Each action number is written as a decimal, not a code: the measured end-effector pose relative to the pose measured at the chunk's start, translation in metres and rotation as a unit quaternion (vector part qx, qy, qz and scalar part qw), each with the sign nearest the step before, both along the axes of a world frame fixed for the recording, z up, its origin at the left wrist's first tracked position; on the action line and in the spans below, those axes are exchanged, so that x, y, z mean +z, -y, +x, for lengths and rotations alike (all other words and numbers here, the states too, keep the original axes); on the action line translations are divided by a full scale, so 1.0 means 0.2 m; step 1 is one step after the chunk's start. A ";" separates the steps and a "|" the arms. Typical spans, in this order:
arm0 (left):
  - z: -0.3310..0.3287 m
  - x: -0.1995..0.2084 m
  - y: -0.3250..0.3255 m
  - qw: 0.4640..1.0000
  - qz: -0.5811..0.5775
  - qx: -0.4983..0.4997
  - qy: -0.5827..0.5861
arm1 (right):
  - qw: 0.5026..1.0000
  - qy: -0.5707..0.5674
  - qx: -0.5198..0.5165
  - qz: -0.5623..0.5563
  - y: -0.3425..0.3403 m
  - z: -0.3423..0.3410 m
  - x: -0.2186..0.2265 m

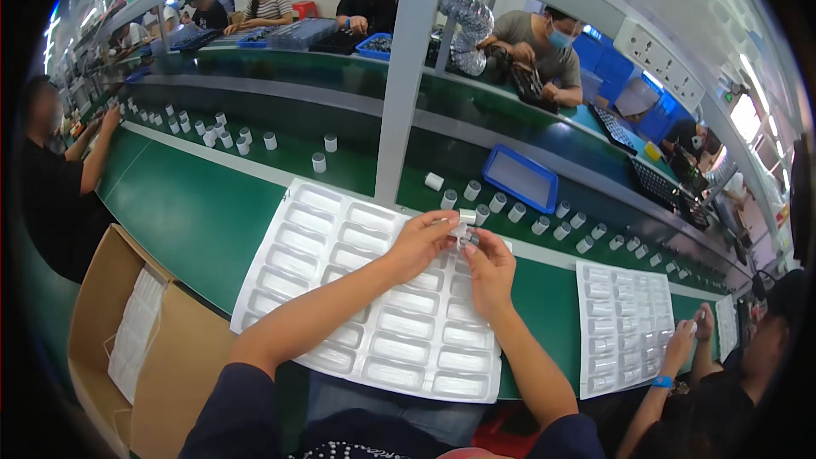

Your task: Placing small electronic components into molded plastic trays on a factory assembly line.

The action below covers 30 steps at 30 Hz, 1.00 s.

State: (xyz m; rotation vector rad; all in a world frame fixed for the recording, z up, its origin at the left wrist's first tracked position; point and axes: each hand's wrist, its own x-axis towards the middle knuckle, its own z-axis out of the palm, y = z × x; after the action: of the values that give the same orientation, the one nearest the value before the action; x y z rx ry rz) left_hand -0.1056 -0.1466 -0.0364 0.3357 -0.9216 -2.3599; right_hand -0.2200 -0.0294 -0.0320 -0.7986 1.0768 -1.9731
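Above the far edge of a white moulded tray (393, 325), my two hands meet. My left hand (418, 246) pinches a small white cylinder (467, 216) at its fingertips. Just below, my right hand (491, 272) closes its thumb and fingers on a small whitish-grey piece (464, 240). Fingers partly cover both parts, so I cannot tell whether they are joined. The tray lies under my forearms, its rows of oblong pockets showing no cylinders where I can see into them.
White cylinders with grey ends (516, 212) stand in a line along the green conveyor (357, 161). A blue tray (520, 178) lies there too. A grey post (406, 85) rises ahead. An open cardboard box (161, 357) is at left. Another worker's filled tray (625, 323) lies right.
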 end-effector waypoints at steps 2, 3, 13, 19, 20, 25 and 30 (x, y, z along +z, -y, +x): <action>-0.01 0.04 0.00 1.000 -0.024 -0.009 -0.014 | 0.999 -0.033 -0.016 0.005 0.01 -0.05 -0.05; 0.00 0.06 0.00 0.999 -0.024 -0.015 -0.024 | 1.000 -0.026 -0.016 0.001 0.01 -0.05 -0.03; -0.01 0.08 0.00 0.998 -0.043 -0.029 0.036 | 0.974 -0.201 -0.076 -0.075 -0.05 -0.10 0.14; 0.00 0.07 -0.05 0.996 -0.041 -0.069 0.039 | 0.907 -0.406 -0.108 -0.025 -0.08 -0.12 0.11; 0.01 0.07 -0.05 0.995 -0.043 -0.067 0.051 | 0.908 -0.404 -0.111 -0.022 -0.09 -0.12 0.13; -0.01 0.09 -0.05 0.995 -0.051 -0.066 0.060 | 0.869 -0.479 -0.120 0.007 -0.11 -0.13 0.20; -0.02 0.07 -0.06 0.996 -0.034 -0.051 0.069 | 0.818 -0.547 -0.175 -0.026 -0.10 -0.12 0.15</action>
State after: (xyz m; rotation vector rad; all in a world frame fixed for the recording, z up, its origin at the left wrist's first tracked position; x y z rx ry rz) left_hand -0.1105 -0.1348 -0.0218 0.4376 -1.1047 -2.4155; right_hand -0.2434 -0.0100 -0.0013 -2.0117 1.9085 -1.7565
